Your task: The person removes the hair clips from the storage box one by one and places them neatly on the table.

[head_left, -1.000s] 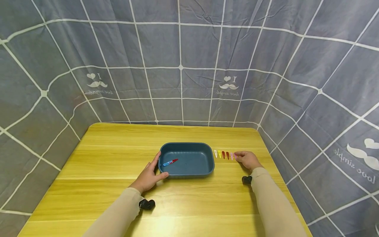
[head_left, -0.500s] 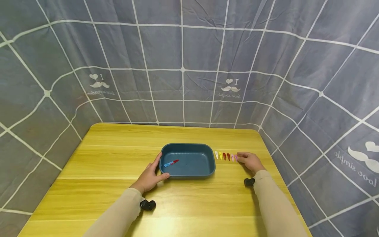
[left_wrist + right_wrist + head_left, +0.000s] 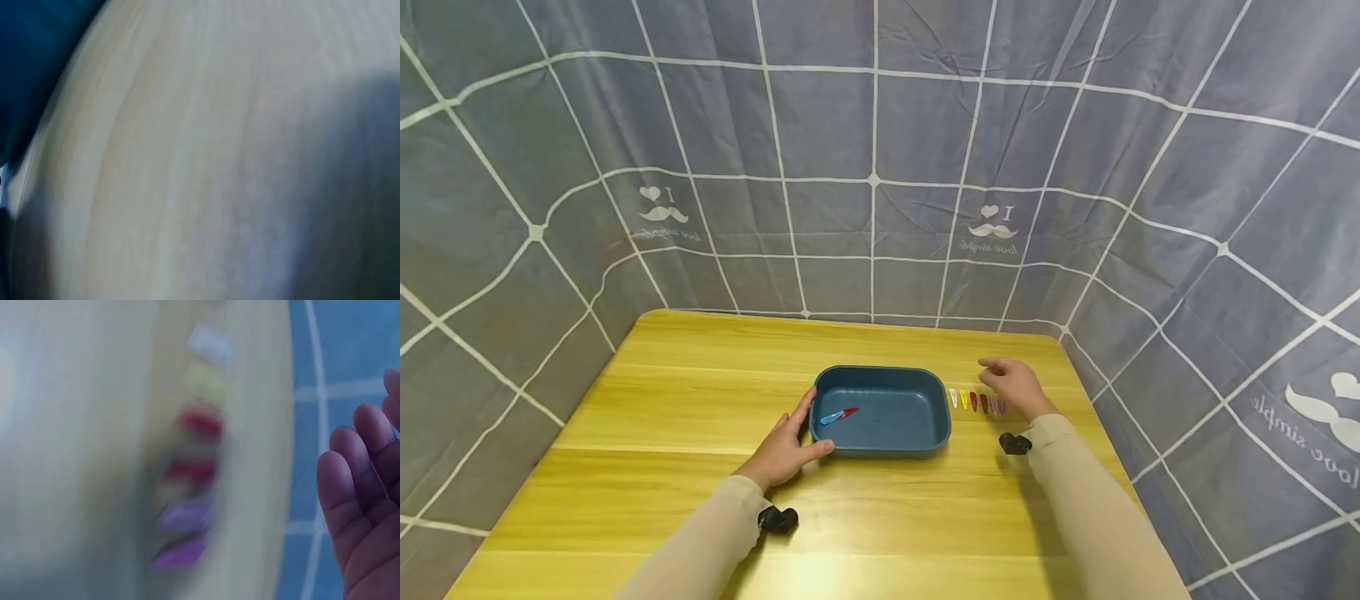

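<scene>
Since half a second ago, right hand (image 3: 1013, 385) has lifted off the table and drifted back, above the row of clips (image 3: 977, 402).

Head view: left hand (image 3: 787, 446) rests with straight fingers against the blue tray (image 3: 883, 437); a red-blue clip (image 3: 838, 414) lies inside.

Left wrist: blurred wood, tray corner only.

Right wrist: fingers (image 3: 350, 487) spread, empty, clips (image 3: 190, 469) blurred below.

Judgement: between picks; next needs a descent and pinch on one clip.
</scene>
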A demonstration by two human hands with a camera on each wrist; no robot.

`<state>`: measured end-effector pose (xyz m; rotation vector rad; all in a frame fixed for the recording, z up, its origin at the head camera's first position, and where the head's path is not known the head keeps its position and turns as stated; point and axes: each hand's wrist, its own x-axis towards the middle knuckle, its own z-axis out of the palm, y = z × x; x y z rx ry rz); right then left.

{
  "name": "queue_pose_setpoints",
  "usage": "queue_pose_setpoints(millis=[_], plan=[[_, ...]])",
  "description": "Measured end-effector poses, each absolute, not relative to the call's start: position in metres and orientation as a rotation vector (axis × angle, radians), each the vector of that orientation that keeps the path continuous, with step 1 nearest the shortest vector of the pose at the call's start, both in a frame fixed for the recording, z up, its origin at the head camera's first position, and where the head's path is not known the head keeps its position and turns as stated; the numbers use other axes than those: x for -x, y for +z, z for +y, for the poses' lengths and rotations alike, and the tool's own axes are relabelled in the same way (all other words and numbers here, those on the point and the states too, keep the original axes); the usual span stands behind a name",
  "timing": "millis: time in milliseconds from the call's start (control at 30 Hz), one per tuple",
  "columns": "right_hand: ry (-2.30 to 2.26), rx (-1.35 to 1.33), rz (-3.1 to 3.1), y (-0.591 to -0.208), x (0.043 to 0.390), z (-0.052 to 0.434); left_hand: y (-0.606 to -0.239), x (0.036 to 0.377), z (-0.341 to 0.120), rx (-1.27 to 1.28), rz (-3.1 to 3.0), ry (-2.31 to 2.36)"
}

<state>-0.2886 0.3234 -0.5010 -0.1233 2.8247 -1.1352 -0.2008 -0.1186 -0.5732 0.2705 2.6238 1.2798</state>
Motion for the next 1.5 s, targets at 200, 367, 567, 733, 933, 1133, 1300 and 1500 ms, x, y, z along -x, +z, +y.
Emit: queue_pose_setpoints(millis=[200,367,567,733,933,1133,1300,1500], plan=[[-1.042,0.363,2.778,-0.475,0.294,0.265,-0.572,0.201,-0.119,-0.261,2.625,1.281],[-1.005,0.522,2.711,-0.467,0.297,0.224,-0.573,0.201,-0.118,-0.264,2.631,1.289],[-0.995,0.665,2.617,-0.473,0.301,0.190,-0.575,0.202,-0.115,-0.258,2.627,1.297],[-1.003,0.743,2.537,-0.482,0.304,0.169,-0.576,0.203,-0.114,-0.246,2.632,1.303],[-0.945,0.777,2.476,-0.487,0.305,0.148,-0.576,0.203,-0.114,-0.242,2.630,1.307],[-0.861,0.852,2.440,-0.492,0.310,0.130,-0.577,0.203,-0.114,-0.241,2.638,1.299],[-0.765,0.894,2.436,-0.497,0.313,0.117,-0.574,0.202,-0.114,-0.244,2.640,1.303],[-0.668,0.892,2.455,-0.502,0.315,0.107,-0.574,0.202,-0.115,-0.243,2.629,1.308]])
